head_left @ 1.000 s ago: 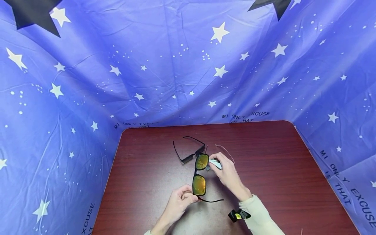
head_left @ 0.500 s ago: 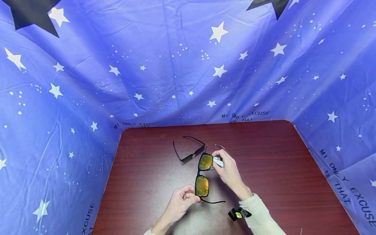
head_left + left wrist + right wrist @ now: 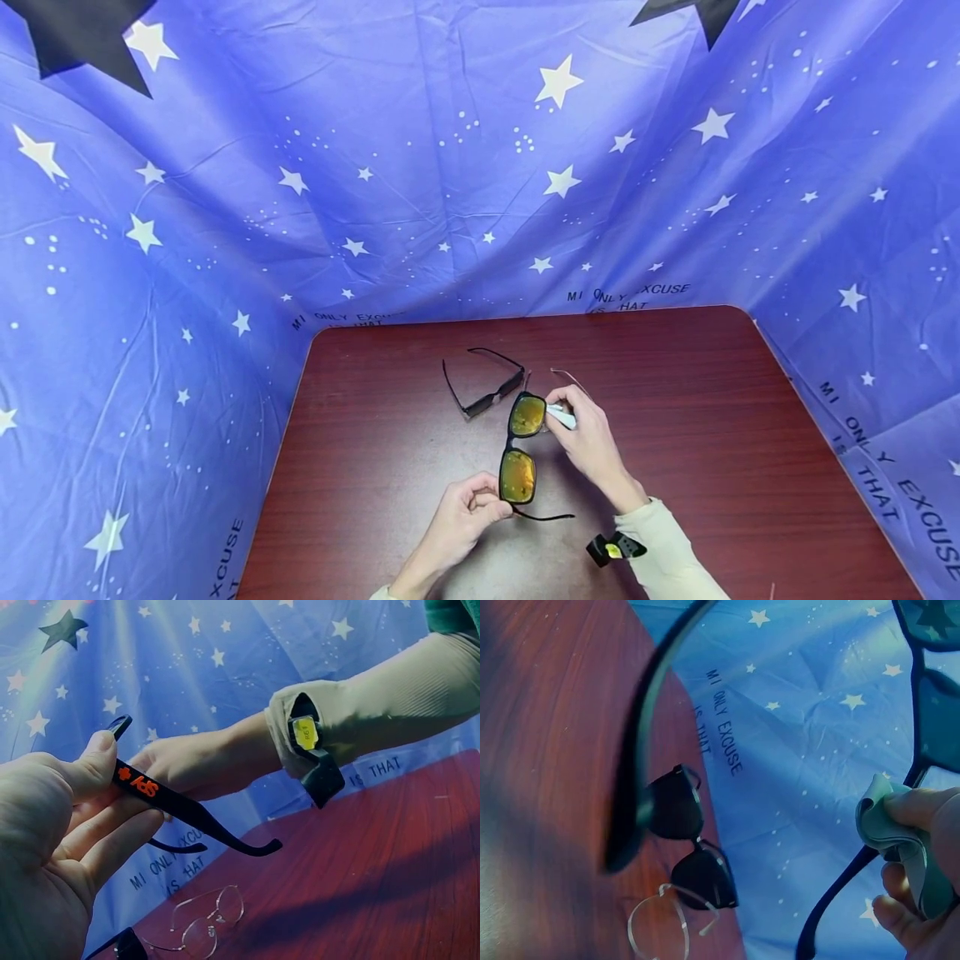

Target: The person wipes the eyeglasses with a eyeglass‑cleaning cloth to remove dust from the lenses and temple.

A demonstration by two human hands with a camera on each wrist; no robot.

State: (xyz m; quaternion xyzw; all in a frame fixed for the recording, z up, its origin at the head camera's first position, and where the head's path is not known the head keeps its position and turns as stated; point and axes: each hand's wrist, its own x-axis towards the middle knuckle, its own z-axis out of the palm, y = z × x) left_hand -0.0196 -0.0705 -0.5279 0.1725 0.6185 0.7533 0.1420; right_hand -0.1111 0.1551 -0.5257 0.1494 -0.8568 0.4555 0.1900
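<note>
Black-framed sunglasses (image 3: 517, 475) with orange mirrored lenses are held up over the table, lenses one above the other in the head view. My left hand (image 3: 461, 521) pinches them at the lower hinge; orange lettering marks that temple (image 3: 191, 814) in the left wrist view. At the upper end, my right hand (image 3: 592, 442) grips a folded pale green cloth (image 3: 889, 817). The right wrist view shows the cloth wrapped round the other temple near its hinge, thumb pressing on top. My fingers hide part of that temple.
Behind the hands, a second pair of black sunglasses (image 3: 480, 404) lies on the reddish wooden table (image 3: 712, 400) with temples spread. Beside it rest thin wire-rimmed glasses (image 3: 572, 378), partly hidden by my right hand. A blue starry curtain (image 3: 450, 167) encloses the table's back and sides.
The held sunglasses have shifted slightly right, and my right hand has moved a little right with the cloth. My left hand keeps its pinch at the lower hinge.
</note>
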